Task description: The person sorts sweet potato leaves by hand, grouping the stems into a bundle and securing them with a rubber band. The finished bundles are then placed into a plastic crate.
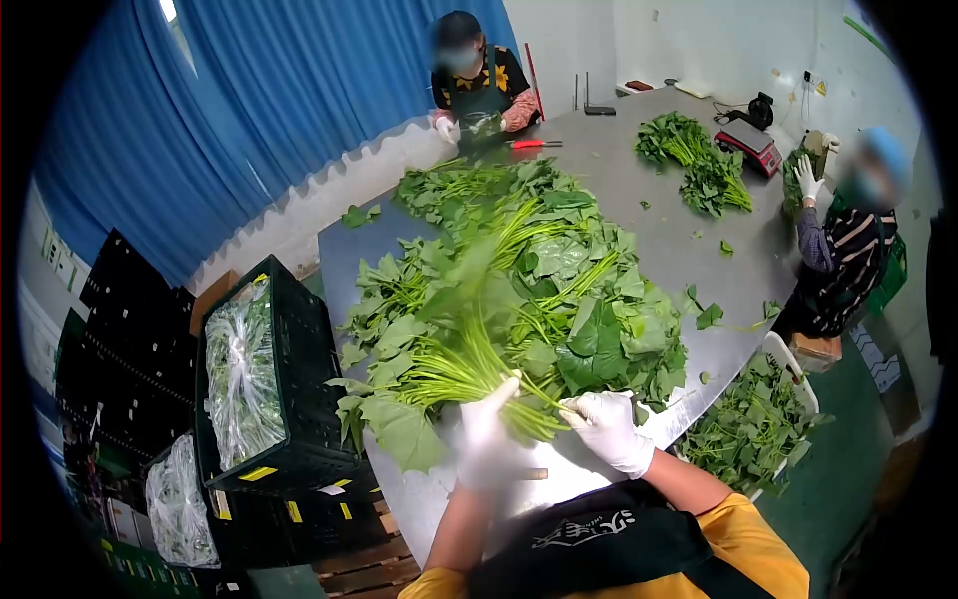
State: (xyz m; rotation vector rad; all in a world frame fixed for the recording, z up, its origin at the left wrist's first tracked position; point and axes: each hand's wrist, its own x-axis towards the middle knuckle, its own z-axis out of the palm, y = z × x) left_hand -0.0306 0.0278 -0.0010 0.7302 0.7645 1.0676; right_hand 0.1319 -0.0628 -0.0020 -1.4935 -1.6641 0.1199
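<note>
My left hand [487, 437], white-gloved and blurred by motion, is closed around the stems of a bunch of leafy greens [469, 361]. The bunch's pale green stem ends point toward me, and some of its leaves are smeared by motion. Beside it, my gloved right hand [611, 431] has thumb and fingers pinched on a green stem [544, 397] at the bunch's right side. Just beyond both hands spreads a large heap of the same leafy greens [589, 270] on the metal table [619, 175].
Left of the table stands a dark crate [299, 339] with bagged greens [241, 374]. A white basket [798, 364] of loose leaves is at the right. Two co-workers [484, 85] stand around the table. A red scale [750, 145] and red-handled tool [537, 144] lie farther back.
</note>
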